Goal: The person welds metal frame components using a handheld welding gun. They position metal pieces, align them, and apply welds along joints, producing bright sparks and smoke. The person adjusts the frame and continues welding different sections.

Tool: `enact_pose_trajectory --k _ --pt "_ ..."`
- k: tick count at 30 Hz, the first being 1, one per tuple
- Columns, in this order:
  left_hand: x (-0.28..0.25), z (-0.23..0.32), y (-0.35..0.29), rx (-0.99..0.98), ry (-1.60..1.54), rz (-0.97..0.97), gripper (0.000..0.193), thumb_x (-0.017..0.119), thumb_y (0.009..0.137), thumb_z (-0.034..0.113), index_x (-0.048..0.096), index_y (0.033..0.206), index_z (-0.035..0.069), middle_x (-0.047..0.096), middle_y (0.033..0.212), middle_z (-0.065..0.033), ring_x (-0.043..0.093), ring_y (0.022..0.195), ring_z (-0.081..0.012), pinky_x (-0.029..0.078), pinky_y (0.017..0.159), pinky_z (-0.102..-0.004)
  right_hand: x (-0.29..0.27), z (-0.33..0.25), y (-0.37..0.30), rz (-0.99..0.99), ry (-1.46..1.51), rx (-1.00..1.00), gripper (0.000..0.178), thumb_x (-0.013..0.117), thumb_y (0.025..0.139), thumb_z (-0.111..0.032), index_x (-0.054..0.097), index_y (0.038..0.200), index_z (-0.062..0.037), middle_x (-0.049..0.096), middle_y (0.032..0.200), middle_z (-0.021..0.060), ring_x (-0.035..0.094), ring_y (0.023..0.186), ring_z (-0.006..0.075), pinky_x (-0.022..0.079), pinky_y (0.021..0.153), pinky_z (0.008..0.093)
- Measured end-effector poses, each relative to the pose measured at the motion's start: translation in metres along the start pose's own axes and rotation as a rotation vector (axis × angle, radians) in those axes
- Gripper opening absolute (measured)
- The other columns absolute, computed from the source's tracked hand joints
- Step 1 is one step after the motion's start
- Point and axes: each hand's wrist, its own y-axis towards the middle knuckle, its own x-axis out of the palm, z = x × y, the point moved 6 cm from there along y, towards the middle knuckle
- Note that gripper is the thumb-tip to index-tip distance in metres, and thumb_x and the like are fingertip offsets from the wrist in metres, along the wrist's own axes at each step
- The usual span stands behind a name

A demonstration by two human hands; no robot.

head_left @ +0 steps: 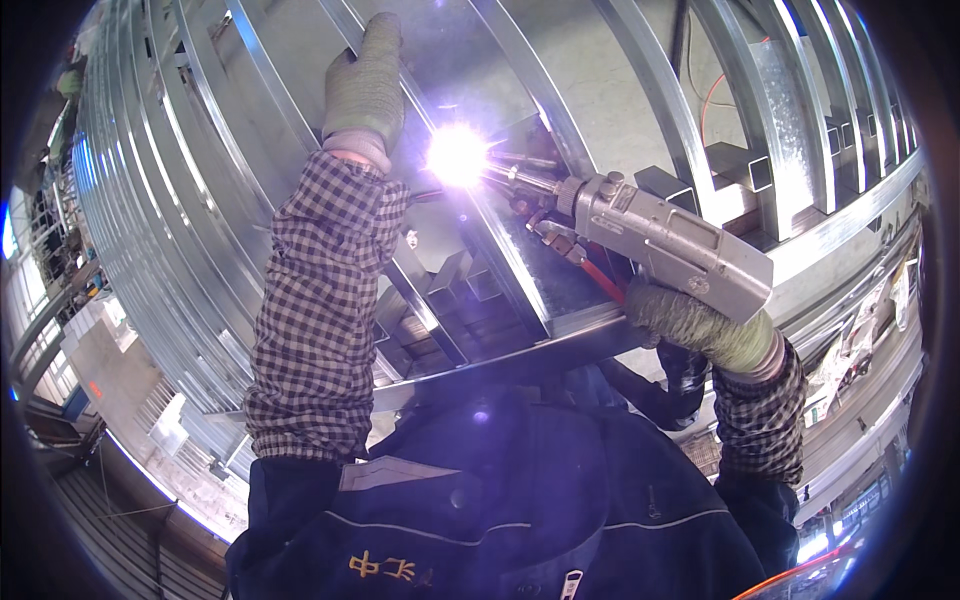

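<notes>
My right hand [705, 325], in a pale knit glove, is closed round the grip of a grey metal welding torch [680, 235]. A red hose or cable [602, 278] runs below the torch body. The nozzle points left at a glaring white weld spot [458, 155] on a long shiny metal tube [510, 262]. Beyond the glare, my left hand [365, 95], gloved too, is closed over the same tube, its fingers lying along it and the thumb at the side. The glare hides the joint itself.
Many parallel metal tubes [215, 95] form a grating to the left, with more curving away on the right. A crossways frame rail [500, 360] lies close to my body. Short square tube pieces [740, 165] sit under the bars. An orange cable [708, 105] hangs behind.
</notes>
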Motion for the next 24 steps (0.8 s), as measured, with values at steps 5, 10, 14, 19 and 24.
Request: enact_pose_trajectory --k 5,10,14,19,24 --pt "0.007 0.002 0.003 0.059 -0.074 -0.083 0.063 0.069 0.094 0.056 0.073 0.117 -0.003 0.071 0.099 -0.0093 0.065 0.088 -0.0209 0.052 0.083 -0.038 -0.007 0.01 0.0 0.012 0.007 0.006 0.051 0.086 0.093 0.0 0.069 0.142 -0.0016 0.076 0.112 0.004 0.072 0.093 0.0102 0.059 0.075 0.0248" --pt "0.012 -0.004 0.012 -0.02 -0.11 -0.086 0.062 0.069 0.094 0.056 0.073 0.116 -0.003 0.071 0.098 -0.0091 0.065 0.087 -0.0208 0.052 0.082 -0.0381 -0.011 0.01 0.0 0.018 -0.026 -0.022 0.048 0.086 0.093 0.001 0.071 0.139 -0.0021 0.076 0.112 0.0039 0.072 0.093 0.0097 0.06 0.075 0.0241" --pt "0.013 -0.005 0.014 -0.023 -0.102 -0.09 0.062 0.07 0.094 0.055 0.073 0.115 -0.002 0.071 0.097 -0.0089 0.065 0.087 -0.0207 0.052 0.081 -0.0381 -0.012 0.007 0.001 0.018 -0.066 0.009 0.05 0.086 0.093 0.002 0.07 0.14 -0.0024 0.076 0.112 0.0038 0.071 0.092 0.0093 0.06 0.075 0.0239" --pt "0.01 -0.006 0.012 -0.026 -0.099 -0.078 0.061 0.07 0.094 0.055 0.073 0.115 -0.002 0.07 0.097 -0.0086 0.065 0.086 -0.0206 0.052 0.08 -0.0381 -0.012 0.001 0.0 0.012 -0.082 -0.028 0.052 0.086 0.093 0.001 0.069 0.142 -0.0009 0.077 0.114 0.0049 0.071 0.092 0.0092 0.059 0.074 0.0235" --pt "0.008 -0.006 0.013 -0.021 -0.091 -0.075 0.06 0.07 0.094 0.055 0.073 0.114 -0.002 0.07 0.096 -0.0084 0.064 0.085 -0.0205 0.051 0.079 -0.0381 -0.012 0.001 -0.001 -0.006 -0.056 -0.033 0.053 0.087 0.092 0.001 0.068 0.143 0.0007 0.077 0.115 0.0062 0.072 0.094 0.0103 0.06 0.075 0.024"
